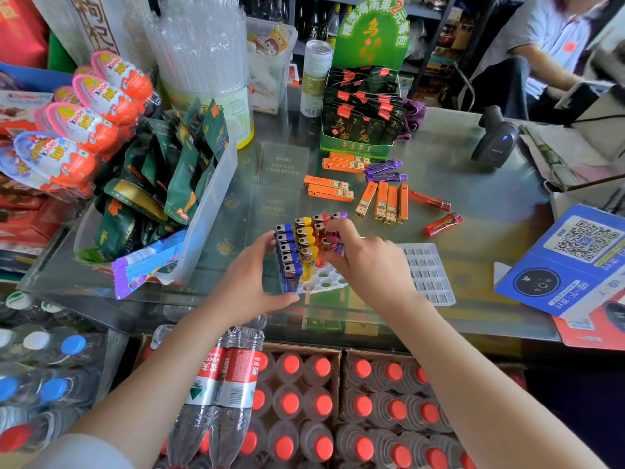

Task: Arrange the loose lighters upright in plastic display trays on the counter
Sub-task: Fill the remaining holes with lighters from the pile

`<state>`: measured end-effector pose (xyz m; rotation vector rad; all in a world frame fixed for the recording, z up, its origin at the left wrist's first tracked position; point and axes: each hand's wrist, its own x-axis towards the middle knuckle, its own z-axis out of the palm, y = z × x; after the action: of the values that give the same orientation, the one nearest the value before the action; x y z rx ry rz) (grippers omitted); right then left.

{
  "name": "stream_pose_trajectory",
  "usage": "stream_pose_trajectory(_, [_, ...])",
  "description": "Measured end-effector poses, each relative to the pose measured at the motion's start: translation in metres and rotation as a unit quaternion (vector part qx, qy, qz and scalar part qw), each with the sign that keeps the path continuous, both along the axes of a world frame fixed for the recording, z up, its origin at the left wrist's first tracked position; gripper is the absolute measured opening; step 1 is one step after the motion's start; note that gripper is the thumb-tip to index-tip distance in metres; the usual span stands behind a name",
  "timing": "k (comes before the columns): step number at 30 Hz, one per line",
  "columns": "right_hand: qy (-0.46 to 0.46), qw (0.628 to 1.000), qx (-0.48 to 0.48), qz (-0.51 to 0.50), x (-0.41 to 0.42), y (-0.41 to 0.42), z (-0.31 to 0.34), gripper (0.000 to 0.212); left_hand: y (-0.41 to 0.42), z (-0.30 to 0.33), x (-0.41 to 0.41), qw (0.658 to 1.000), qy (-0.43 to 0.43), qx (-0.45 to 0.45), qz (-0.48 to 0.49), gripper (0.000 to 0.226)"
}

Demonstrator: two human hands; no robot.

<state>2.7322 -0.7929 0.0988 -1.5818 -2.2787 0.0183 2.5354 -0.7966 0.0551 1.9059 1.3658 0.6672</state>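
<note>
A white plastic display tray [326,280] with round holes sits on the glass counter. Rows of blue lighters [287,252], yellow lighters [306,240] and red lighters [321,225] stand upright in it. My left hand [252,282] grips the tray's left side against the blue row. My right hand [363,258] pinches a purple lighter [333,245] over the tray's right rows. Loose orange lighters [382,199], purple lighters [385,172] and red lighters [443,225] lie flat further back. A second, empty clear tray [429,275] lies to the right.
A clear bin of green snack packs [176,184] stands left, a green tea-packet display box [362,130] behind. A barcode scanner [495,138] and blue QR stand [575,258] sit right. A person sits at far right. Bottled water crates lie below the counter.
</note>
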Motion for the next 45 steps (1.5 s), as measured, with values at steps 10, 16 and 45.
stream_pose_trajectory(10, [0.256,0.938,-0.015,-0.234,0.065,0.021,-0.017,0.013,0.006,0.001,0.007,0.999,0.022,-0.023,0.007,0.081])
stream_pose_trajectory(16, [0.104,0.907,-0.132,-0.386,0.111,0.045,-0.035,0.033,0.017,0.004,0.014,0.999,0.048,-0.011,-0.020,0.078])
stream_pose_trajectory(45, [0.317,0.910,-0.138,-0.229,0.081,0.027,-0.010,0.025,0.029,-0.004,0.021,0.998,0.045,0.010,-0.033,0.071])
